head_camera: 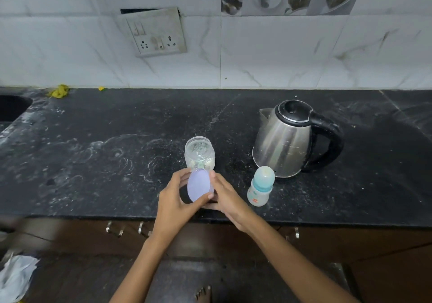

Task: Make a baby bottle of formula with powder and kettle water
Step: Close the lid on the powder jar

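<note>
A clear glass jar (199, 154) with pale powder at its bottom stands uncapped on the black counter (105, 162). Just in front of it, my left hand (174, 205) and my right hand (225, 197) both grip a round lilac lid (199, 188), tilted with its flat face toward me. A small baby bottle (260, 187) with a teal collar and a clear dome cap stands upright to the right of my hands. Behind the bottle sits a steel kettle (284, 139) with a black lid and handle, spout pointing left.
A sink (11, 108) cuts into the counter's far left. Yellow scraps (59, 91) lie by the tiled wall. A loose socket plate (155, 32) hangs on the wall. Below the counter edge are cabinet handles (114, 230), a white cloth (14, 277) on the floor, and my foot (203, 293).
</note>
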`<state>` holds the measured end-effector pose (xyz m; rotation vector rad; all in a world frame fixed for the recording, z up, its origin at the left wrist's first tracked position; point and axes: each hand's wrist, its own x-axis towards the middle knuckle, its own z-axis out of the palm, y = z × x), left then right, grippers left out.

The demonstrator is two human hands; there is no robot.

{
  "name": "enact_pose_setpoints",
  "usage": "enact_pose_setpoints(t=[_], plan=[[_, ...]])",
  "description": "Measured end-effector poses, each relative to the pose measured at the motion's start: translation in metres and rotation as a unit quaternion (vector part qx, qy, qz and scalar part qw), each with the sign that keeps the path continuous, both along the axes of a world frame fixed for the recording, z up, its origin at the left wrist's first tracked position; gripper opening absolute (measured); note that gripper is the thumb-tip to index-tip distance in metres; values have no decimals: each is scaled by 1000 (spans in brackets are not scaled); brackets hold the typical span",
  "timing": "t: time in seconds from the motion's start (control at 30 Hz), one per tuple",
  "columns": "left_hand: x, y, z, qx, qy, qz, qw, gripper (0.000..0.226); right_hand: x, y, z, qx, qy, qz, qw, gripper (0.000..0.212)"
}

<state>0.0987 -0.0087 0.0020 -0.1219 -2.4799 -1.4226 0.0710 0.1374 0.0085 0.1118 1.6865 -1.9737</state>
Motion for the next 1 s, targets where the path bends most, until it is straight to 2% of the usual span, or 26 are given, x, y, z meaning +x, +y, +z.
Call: enact_pose_setpoints(t=[0.1, 0.17, 0.27, 0.37, 0.47, 0.63, 0.83, 1.0], plan=[[-11, 2, 12, 35, 18, -23, 999, 71, -12, 1, 20, -113, -51, -3, 992, 39], [-20, -1, 13, 40, 21, -38, 998, 81, -22, 3, 28, -93, -19, -26, 995, 38], [-38, -8, 3, 20, 11, 7, 1000, 104, -42, 9, 36, 66, 96, -91, 989, 44], [-56, -8, -10, 34, -40, 61, 997, 118, -67, 16, 44, 253, 203, -94, 941, 63], [-76, -4, -22, 49, -78, 59, 994, 121, -88, 8, 46, 366, 250, -39, 896, 69], [-101, 1, -34, 76, -70, 49, 993, 89, -112, -7, 45, 452, 270, 75, 847, 69], [-111, -1, -42, 96, -60, 66, 991, 79, -132, -17, 52, 481, 309, 159, 805, 68], [-115, -5, -46, 100, -61, 67, 991, 82, -144, -29, 62, 506, 350, 306, 727, 65]])
